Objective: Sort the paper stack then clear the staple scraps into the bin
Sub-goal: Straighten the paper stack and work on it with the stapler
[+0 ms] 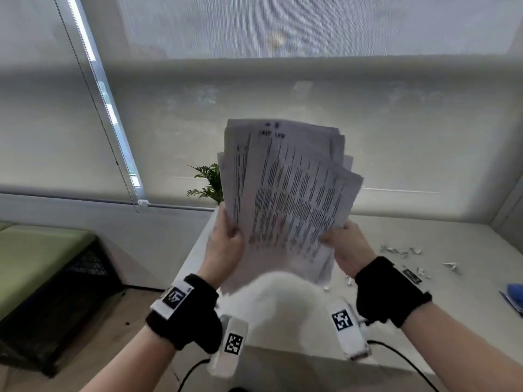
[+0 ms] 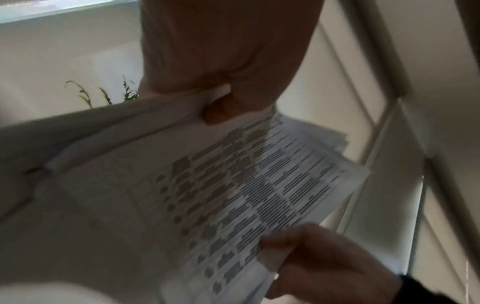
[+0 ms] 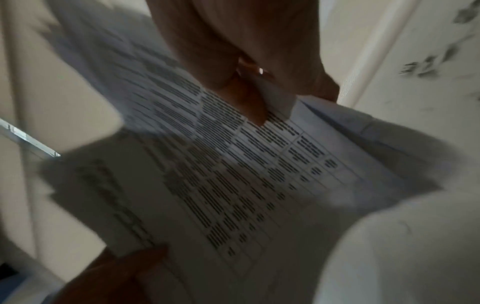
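A fanned stack of printed paper sheets (image 1: 285, 193) is held upright in the air above the white table (image 1: 467, 321). My left hand (image 1: 226, 244) grips its lower left edge, thumb on the front. My right hand (image 1: 342, 244) pinches the lower right edge. The left wrist view shows the paper stack (image 2: 246, 185) pinched under my left hand (image 2: 221, 98), with my right hand (image 2: 324, 263) at the far edge. In the right wrist view my right hand (image 3: 249, 86) pinches the blurred sheets (image 3: 233, 174). Small staple scraps (image 1: 402, 251) lie scattered on the table to the right.
A green plant (image 1: 208, 182) stands behind the papers by the blinds. A blue object (image 1: 516, 291) lies at the table's right edge. A dark crate with a green cushion (image 1: 42, 264) sits on the floor to the left. Cables hang below my wrists.
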